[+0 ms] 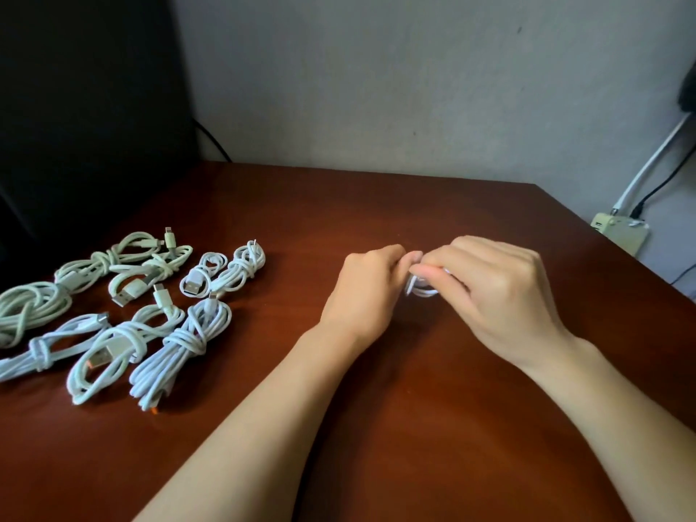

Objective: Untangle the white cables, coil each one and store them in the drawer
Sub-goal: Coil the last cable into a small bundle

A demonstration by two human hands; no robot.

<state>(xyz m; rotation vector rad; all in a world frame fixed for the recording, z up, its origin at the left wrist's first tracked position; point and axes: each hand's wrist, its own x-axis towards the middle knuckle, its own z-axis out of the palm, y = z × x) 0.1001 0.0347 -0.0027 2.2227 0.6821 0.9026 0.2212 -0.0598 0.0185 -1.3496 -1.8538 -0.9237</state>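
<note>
Both hands meet over the middle of the brown table (376, 427). My left hand (363, 292) and my right hand (493, 292) together hold a small coiled white cable (420, 290), fingers curled round it; most of the coil is hidden between them. Several coiled white cables (124, 307) lie in rows on the table's left side, each wrapped round its own middle, USB plugs showing. No drawer is in view.
A dark object (83, 118) stands at the back left against the grey wall, with a black wire behind it. Off the table's right edge a pale power strip (617, 231) holds a white and a black lead. The table's right edge runs diagonally.
</note>
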